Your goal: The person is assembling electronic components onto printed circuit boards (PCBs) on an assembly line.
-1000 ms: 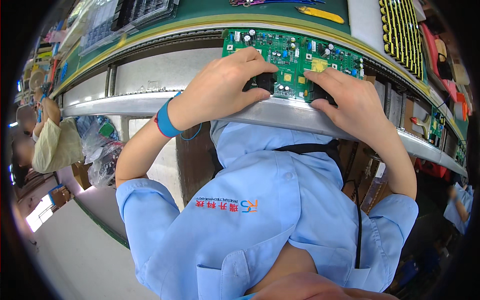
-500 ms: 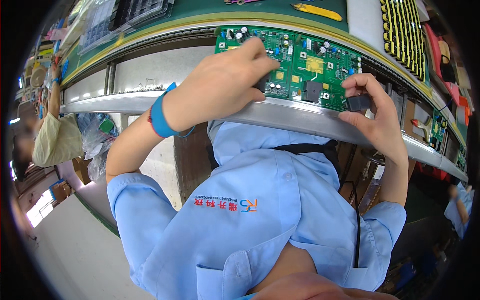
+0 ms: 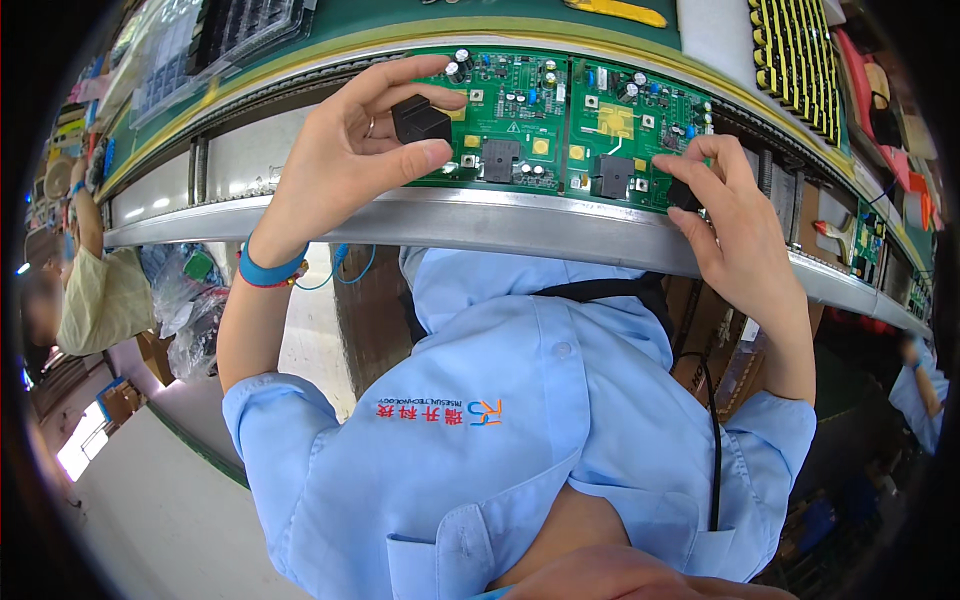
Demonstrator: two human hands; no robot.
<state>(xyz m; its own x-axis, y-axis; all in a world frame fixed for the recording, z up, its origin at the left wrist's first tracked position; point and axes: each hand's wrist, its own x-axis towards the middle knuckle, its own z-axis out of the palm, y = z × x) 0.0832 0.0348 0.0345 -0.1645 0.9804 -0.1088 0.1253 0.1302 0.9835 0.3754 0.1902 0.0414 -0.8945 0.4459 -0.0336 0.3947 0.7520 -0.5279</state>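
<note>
- Both hands are up at the board: my left hand (image 3: 340, 160) pinches a small black cube-shaped component (image 3: 420, 118) between thumb and fingers, lifted just above the left part of the green printed circuit board (image 3: 520, 100).
- Right hand (image 3: 735, 225) has its fingertips closed on a second small black block (image 3: 683, 195) at the board's lower right edge, touching or almost touching the surface; I cannot tell whether it is seated.
- Risk 1: the left cube sits in a light fingertip grip, so a slip would drop it onto the upright capacitors (image 3: 460, 65) or off the rail.
- Risk 2: pressing the right block at a tilt could bend its pins, which I cannot see.
- Risk 3: the blue wrist strap (image 3: 268, 272) and its cord hang near the rail and could snag.
- Edges: the grey metal rail (image 3: 480, 220) runs just below the board, close to my blue shirt (image 3: 520, 420), leaving little room downward.
- Open room: bare board lies between the 2 hands; the green desk (image 3: 400, 15) beyond holds a yellow tool (image 3: 615, 10) and a tray of yellow parts (image 3: 795, 60).
</note>
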